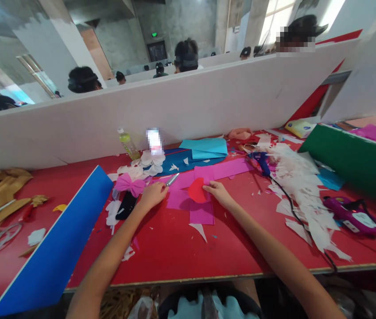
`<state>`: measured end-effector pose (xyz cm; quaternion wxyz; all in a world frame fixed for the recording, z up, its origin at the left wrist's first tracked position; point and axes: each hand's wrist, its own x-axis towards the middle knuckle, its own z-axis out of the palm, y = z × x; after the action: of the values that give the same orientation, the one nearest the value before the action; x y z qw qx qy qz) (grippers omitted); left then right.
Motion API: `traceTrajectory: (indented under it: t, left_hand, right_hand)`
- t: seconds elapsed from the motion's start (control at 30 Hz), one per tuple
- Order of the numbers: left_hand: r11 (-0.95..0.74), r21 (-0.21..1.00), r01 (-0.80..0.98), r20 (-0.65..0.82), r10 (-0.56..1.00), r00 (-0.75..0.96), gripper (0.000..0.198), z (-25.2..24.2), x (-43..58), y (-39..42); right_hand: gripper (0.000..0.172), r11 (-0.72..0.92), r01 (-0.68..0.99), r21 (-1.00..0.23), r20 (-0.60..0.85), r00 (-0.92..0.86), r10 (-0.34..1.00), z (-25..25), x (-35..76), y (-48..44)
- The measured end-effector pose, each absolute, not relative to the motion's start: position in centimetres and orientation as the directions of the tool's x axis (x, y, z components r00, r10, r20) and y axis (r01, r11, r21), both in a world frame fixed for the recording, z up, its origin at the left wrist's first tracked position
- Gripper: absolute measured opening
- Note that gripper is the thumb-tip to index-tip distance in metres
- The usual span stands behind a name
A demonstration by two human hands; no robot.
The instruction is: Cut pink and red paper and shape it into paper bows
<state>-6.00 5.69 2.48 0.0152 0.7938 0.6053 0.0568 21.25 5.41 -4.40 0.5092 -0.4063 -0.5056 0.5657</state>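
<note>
My left hand [155, 194] is closed around scissors [173, 179], whose silver blades point up and to the right; the handles are hidden in my fingers. Between the thumb and fingers of my right hand [219, 191] is the edge of a rounded red paper piece [196, 191]. That piece is over several magenta paper pieces [202, 215] on the red table. Just left of my left hand are a pink bow [129, 184] and a black phone-like object [126, 206]. White paper petals [153, 163] lie beyond them.
Blue [58, 239] and green [354, 168] dividers flank the workspace. A white partition [188, 102] runs along the back, with people beyond it. White scraps [297, 190], a glue gun [262, 161] and a purple corded device [352, 216] are at right. A bottle [129, 145] stands behind.
</note>
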Motion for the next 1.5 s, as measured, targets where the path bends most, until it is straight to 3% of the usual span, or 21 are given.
traceTrajectory:
  t: [0.1,0.2,0.4,0.63,0.7,0.8,0.87,0.97,1.13,1.5]
  left_hand:
    - [-0.303,0.434,0.848,0.052,0.949,0.312,0.038,2.5,-3.4,4.5]
    - [-0.325,0.635,0.701,0.08,0.93,0.358,0.034,1.6,-0.8,3.3]
    - [-0.29,0.733,0.616,0.114,0.944,0.309,0.022,0.3,1.2,2.8]
    - [-0.117,0.844,0.524,0.025,0.984,0.178,0.016,-1.1,-0.4,3.2]
    - [-0.092,0.88,0.467,0.017,0.986,0.163,0.033,-1.5,-0.7,2.9]
    - [-0.099,0.911,0.4,0.029,0.984,0.177,0.046,-1.8,-0.8,2.1]
    - [-0.11,0.915,0.389,0.032,0.979,0.201,0.034,-1.9,-0.7,1.6]
    - [-0.139,0.909,0.393,0.035,0.965,0.26,0.024,-1.8,-0.4,0.8]
    - [-0.132,0.905,0.404,-0.059,0.903,0.426,0.027,-2.0,0.3,-0.4]
    - [-0.228,0.742,0.631,-0.136,0.87,0.474,0.03,-2.3,1.1,-1.7]
  right_hand:
    - [0.031,0.04,-0.079,-0.996,0.053,-0.166,0.985,-4.3,21.0,5.1]
    - [0.034,0.038,-0.031,-0.999,0.043,-0.182,0.982,-4.0,20.9,4.8]
    - [0.037,0.072,-0.001,-0.997,0.071,-0.19,0.979,-4.1,21.0,4.9]
    - [0.044,0.21,0.179,-0.961,0.235,0.129,0.964,-5.5,22.6,6.4]
    - [0.042,0.228,0.252,-0.941,0.287,0.234,0.929,-6.0,23.4,6.9]
    - [0.034,0.217,0.338,-0.916,0.334,0.342,0.878,-6.9,24.5,7.7]
    - [0.031,0.217,0.354,-0.91,0.356,0.396,0.846,-7.5,24.9,8.1]
    - [0.042,0.244,0.423,-0.873,0.437,0.451,0.778,-7.9,24.9,8.3]
    - [0.038,0.259,0.627,-0.735,0.559,0.343,0.755,-7.7,24.5,7.9]
    - [0.027,0.324,0.648,-0.69,0.587,0.239,0.773,-7.6,24.4,7.7]
